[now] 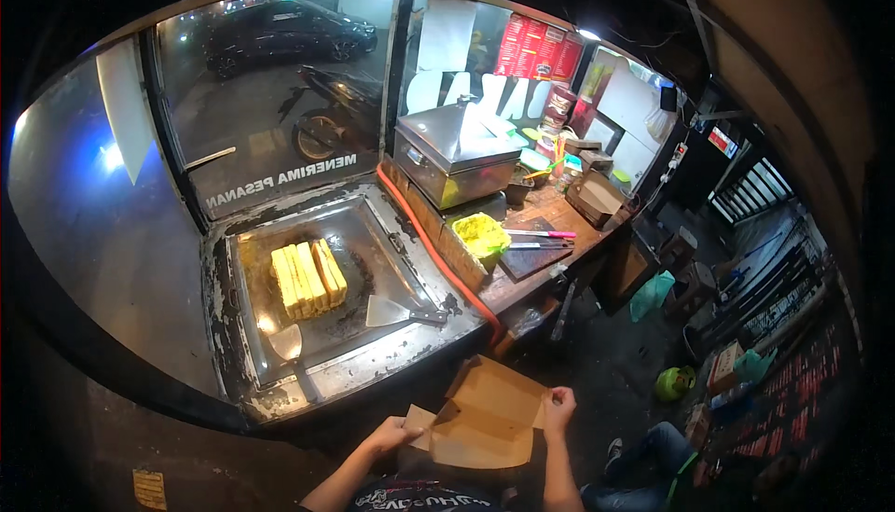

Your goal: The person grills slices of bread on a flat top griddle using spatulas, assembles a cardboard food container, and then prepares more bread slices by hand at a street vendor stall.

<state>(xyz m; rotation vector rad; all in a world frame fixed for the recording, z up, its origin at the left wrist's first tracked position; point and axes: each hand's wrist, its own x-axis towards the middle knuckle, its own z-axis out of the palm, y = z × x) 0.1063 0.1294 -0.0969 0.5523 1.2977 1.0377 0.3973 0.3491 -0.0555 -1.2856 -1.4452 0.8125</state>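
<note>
Between my hands is a brown cardboard food box (489,414), partly unfolded with its flaps spread. My left hand (395,435) pinches a flap at its left side. At its right edge, my right hand (559,410) grips another flap. Ahead to the left, a flat griddle (377,260) carries a block of toasted bread slices (308,279) standing side by side. One metal spatula (388,311) lies on the griddle's right part with its handle over the rim. Another metal spatula (287,344) rests at the front left edge.
Right of the griddle, a wooden counter (535,281) holds a steel lidded box (458,155), a tub of yellow spread (481,234), a dark cutting board (535,253) with utensils and folded cartons (594,198). An orange hose (433,246) runs between. A green gas cylinder (675,384) and a seated person (650,470) are at right.
</note>
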